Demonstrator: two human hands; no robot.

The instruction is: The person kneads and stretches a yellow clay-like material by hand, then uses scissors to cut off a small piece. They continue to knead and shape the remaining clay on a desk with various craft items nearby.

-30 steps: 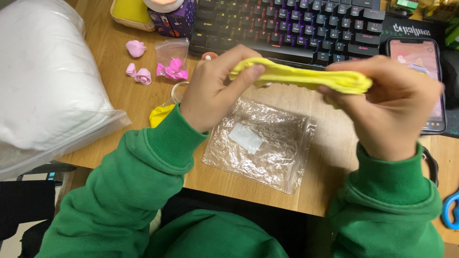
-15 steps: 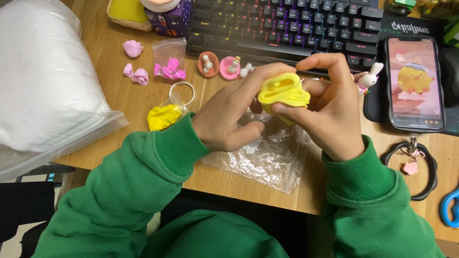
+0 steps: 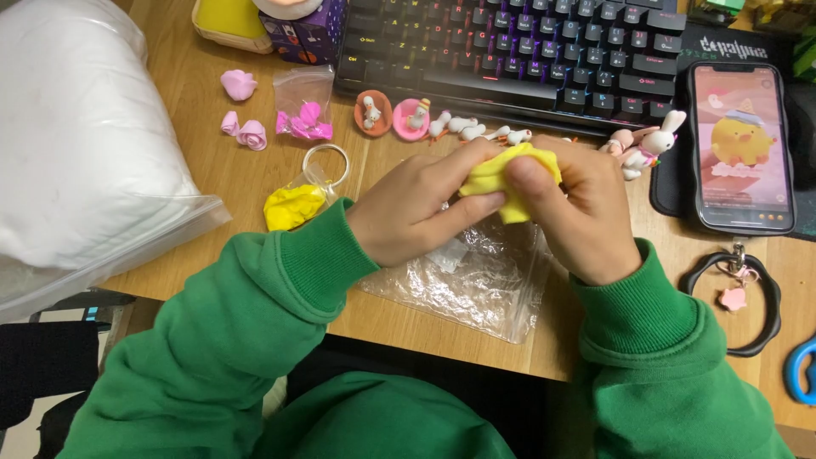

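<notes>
Yellow clay lump point(image 3: 510, 180) pinched between both hands, long axis left-right.

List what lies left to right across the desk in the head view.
White bag → pink clay roses → bagged yellow clay → left hand → yellow clay lump → right hand → phone.

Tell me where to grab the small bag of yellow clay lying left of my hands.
Pinch the bag of yellow clay at its clear, empty upper end, near the ring, coming from above. The yellow lump fills the lower end, so the flat plastic above it gives fingers something thin to close on without squashing the clay.
</notes>
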